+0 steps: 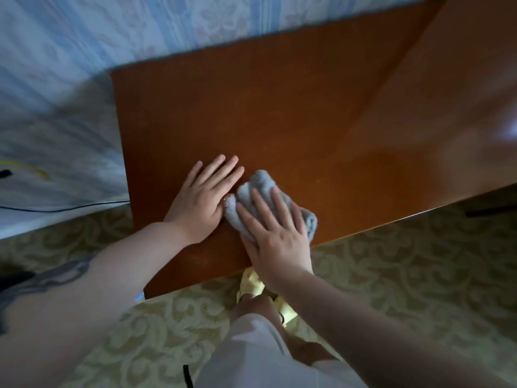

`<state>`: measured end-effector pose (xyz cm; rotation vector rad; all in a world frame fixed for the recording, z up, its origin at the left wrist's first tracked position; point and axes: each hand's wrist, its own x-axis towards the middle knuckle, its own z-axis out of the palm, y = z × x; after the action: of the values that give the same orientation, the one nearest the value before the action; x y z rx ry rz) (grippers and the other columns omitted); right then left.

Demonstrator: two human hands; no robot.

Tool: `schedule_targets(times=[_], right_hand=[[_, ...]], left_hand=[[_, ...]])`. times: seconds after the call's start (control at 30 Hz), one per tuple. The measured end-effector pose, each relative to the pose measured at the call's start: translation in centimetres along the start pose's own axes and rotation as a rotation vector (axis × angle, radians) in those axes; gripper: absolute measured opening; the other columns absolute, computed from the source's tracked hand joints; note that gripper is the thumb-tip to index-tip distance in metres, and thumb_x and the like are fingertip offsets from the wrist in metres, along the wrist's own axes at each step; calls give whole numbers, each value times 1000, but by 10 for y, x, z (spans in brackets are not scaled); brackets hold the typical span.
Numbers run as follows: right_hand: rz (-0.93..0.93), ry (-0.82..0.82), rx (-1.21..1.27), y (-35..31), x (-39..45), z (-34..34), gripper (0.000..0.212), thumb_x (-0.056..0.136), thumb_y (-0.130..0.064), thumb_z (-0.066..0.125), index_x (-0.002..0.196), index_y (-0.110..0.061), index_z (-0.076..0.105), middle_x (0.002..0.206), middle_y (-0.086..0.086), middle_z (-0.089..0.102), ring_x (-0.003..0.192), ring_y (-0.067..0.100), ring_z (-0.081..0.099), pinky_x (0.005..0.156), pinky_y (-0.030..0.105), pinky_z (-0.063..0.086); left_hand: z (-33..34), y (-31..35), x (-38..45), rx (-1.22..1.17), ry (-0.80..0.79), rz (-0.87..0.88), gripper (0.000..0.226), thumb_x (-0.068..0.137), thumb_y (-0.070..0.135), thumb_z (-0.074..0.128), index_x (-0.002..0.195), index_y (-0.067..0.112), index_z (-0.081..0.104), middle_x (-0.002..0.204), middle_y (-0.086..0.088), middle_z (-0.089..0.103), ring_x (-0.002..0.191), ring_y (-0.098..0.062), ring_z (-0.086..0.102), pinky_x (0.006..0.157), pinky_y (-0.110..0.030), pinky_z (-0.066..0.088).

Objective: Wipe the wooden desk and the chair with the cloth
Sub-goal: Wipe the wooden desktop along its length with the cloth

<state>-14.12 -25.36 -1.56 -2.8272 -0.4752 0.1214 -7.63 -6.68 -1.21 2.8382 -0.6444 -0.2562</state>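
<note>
Head cam: right hand flat on grey cloth, fingers straight and spread, pressing it onto wooden desk near front edge. Left hand just beside cloth, palm down on desk, fingers straight, holding nothing. Patterned carpet below; wallpapered wall behind desk. Chair not seen.

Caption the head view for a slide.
Right hand presses crumpled grey cloth on brown wooden desk; left hand lies flat.

I stood in a room of a home: blue patterned wallpaper, an ornate yellowish carpet, and my wooden desk set against the wall.
</note>
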Motion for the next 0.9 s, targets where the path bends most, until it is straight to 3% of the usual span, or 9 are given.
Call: schedule_targets(times=[0.1, 0.2, 0.27, 0.4, 0.5, 0.63, 0.7, 0.8, 0.9], right_hand=[[-296, -81, -20, 37, 18, -14, 51, 95, -49, 34, 145, -40, 40, 156, -11, 31, 143, 22, 26, 111, 45, 24], [165, 110, 33, 75, 15, -23, 48, 95, -45, 44, 143, -38, 46, 155, -10, 34, 138, 24, 30, 106, 47, 28], [365, 251, 54, 44, -5, -10, 49, 93, -40, 49, 141, -32, 50, 150, -7, 43, 136, 25, 31, 103, 50, 33], [-85, 133, 78, -37, -14, 15, 51, 92, -39, 48, 142, -33, 48, 148, -10, 45, 136, 25, 32, 103, 46, 36], [-350, 29, -58, -6, 15, 5, 49, 93, -39, 38, 140, -35, 50, 148, -12, 45, 131, 22, 35, 99, 41, 34], [324, 244, -12, 15, 16, -2, 45, 95, -35, 49, 140, -31, 52, 147, -7, 46, 126, 26, 35, 98, 41, 25], [371, 300, 4, -25, -2, 13, 48, 92, -31, 57, 139, -29, 53, 145, -7, 48, 125, 29, 36, 97, 45, 31], [33, 216, 11, -88, -25, 31, 55, 87, -30, 61, 141, -31, 49, 146, -9, 46, 124, 30, 36, 92, 49, 46], [-397, 5, -133, -76, -11, 18, 59, 88, -33, 57, 144, -38, 40, 149, -14, 41, 125, 25, 34, 94, 43, 46]], left_hand=[[-4, -20, -14, 3, -24, 10, 56, 99, 33, 15, 154, 25, 20, 161, 9, 10, 149, -9, -3, 120, -39, -1], [-4, -32, -25, -8, -8, 0, 52, 103, 37, 17, 154, 27, 19, 161, 9, 13, 149, -8, 0, 121, -41, 1], [-2, -32, -26, -37, 34, 0, 50, 104, 34, 21, 153, 26, 24, 160, 8, 18, 149, -7, 4, 121, -42, 5], [-2, -35, -24, -145, 123, 40, 48, 101, 22, 31, 148, 17, 37, 157, 2, 30, 148, -12, 15, 120, -43, 11], [-1, -38, -23, -195, 173, 23, 46, 102, 18, 32, 147, 14, 39, 155, -2, 33, 148, -15, 16, 121, -42, 12], [1, -38, -25, -282, 234, 8, 45, 101, 16, 32, 145, 12, 41, 154, -3, 36, 147, -15, 19, 122, -38, 10], [2, -40, -24, -334, 243, 28, 46, 100, 16, 33, 144, 12, 43, 153, -3, 37, 147, -15, 21, 121, -39, 11], [-1, -44, -23, -435, 203, 56, 49, 97, 19, 32, 144, 13, 45, 154, -1, 36, 147, -15, 20, 121, -39, 7], [-13, -54, -23, -607, 28, 105, 50, 97, 21, 33, 147, 21, 39, 158, 6, 22, 149, -8, 5, 118, -25, -7]])
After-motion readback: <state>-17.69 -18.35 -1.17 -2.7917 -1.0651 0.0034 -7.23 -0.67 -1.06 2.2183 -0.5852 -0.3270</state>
